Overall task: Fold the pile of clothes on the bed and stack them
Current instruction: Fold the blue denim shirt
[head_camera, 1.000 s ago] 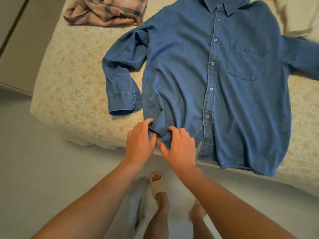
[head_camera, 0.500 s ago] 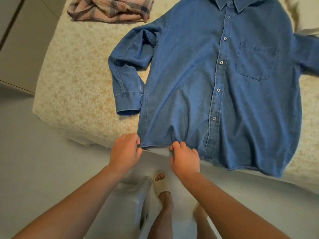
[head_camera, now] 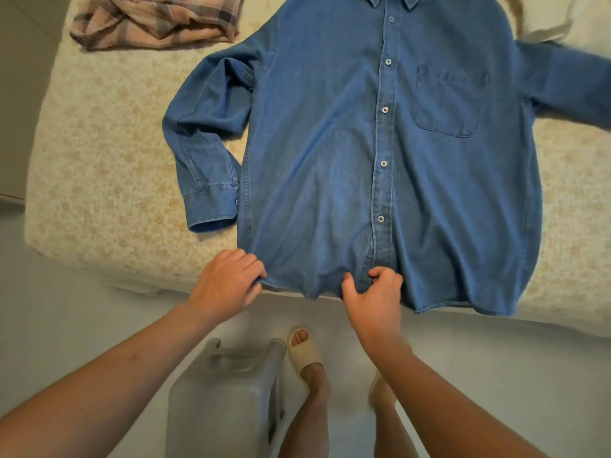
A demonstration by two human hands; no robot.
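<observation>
The bed (head_camera: 109,153) took up most of the upper part of the frame, covered in a nubbly cream spread with a mottled tan pattern, and its near edge ran across the middle. Below that was pale grey floor (head_camera: 66,325), with a grey plastic stool (head_camera: 228,401) at bottom centre, just beside a foot in a cream slide sandal (head_camera: 304,352). A strip of flat cabinet or wall panel showed at the far left edge.

The blue denim shirt (head_camera: 330,143) lay front-up and buttoned on the bed, collar at the top edge of the frame, hem hanging just over the near edge of the mattress. One sleeve was bent down along the shirt's side at centre left; the other ran off to the right. A crumpled pink plaid garment (head_camera: 155,24) sat in the upper left, apart from the shirt (something white was bunched at the upper right too).

Both arms reached up from the bottom of the frame. The left hand (head_camera: 228,282) had its fingers curled, gripping the hem at the shirt's lower left corner. The right hand (head_camera: 373,295) pinched the hem near the button placket, thumb and curled fingers closed on the cloth.
</observation>
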